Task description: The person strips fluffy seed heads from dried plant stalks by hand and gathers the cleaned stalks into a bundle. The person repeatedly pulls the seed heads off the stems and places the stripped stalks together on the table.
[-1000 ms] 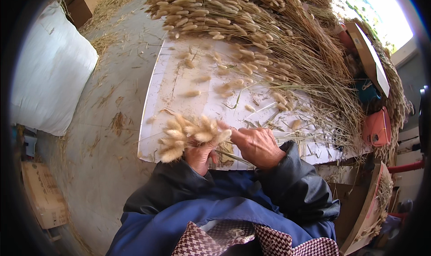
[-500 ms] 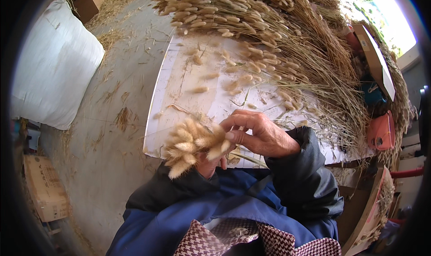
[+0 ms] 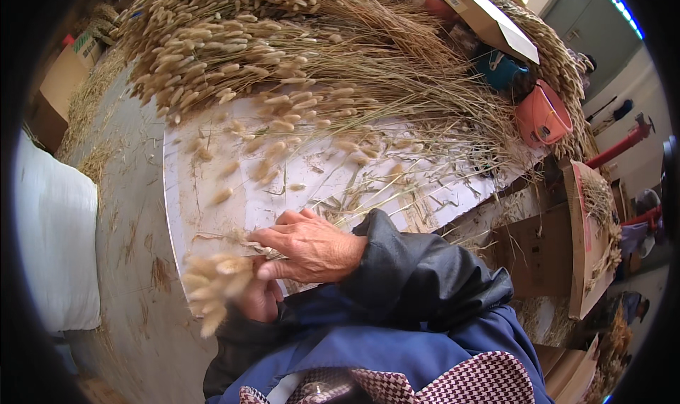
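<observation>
My left hand is closed around a small bunch of dried fluffy grass heads, which stick out to the left near the edge of the white board. My right hand lies over the left one, its fingers pinching the thin stems of that bunch. Beyond my hands a big heap of the same dried grass covers the far part of the board. Loose heads and stems lie scattered between the heap and my hands.
A white sack stands on the concrete floor at the left. An orange container and a dark teal one sit at the far right by a cardboard sheet. Cardboard boxes stand at the right.
The view has swung to the left and tilted. The bunch in my left hand has moved lower and leftward, and my right hand has shifted over it onto the stems.
</observation>
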The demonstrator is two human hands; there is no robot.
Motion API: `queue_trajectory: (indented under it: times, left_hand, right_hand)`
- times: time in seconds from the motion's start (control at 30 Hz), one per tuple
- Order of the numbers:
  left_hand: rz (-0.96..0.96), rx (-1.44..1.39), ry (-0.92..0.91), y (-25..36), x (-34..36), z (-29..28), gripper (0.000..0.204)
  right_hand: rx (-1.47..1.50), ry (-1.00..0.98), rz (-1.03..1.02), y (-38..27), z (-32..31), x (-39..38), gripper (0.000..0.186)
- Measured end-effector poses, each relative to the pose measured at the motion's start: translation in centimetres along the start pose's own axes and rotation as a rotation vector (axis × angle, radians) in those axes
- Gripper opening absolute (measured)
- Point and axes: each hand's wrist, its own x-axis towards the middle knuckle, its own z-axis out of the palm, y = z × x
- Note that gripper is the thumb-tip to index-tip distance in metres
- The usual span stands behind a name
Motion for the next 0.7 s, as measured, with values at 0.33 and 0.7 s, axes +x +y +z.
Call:
queue_trajectory:
  times: [0.33, 0.7]
  left_hand:
    - [-0.197, -0.362, 0.231, -1.1, -0.1, -1.4, 0.026]
    - [-0.314, -0.599, 0.383, -2.3, -0.4, -3.5, 0.011]
  right_hand:
    - [-0.355, -0.109, 0.486, 6.9, -2.4, -4.9, 0.062]
    - [-0.594, 0.152, 1.101, 19.7, -9.4, -9.8, 0.059]
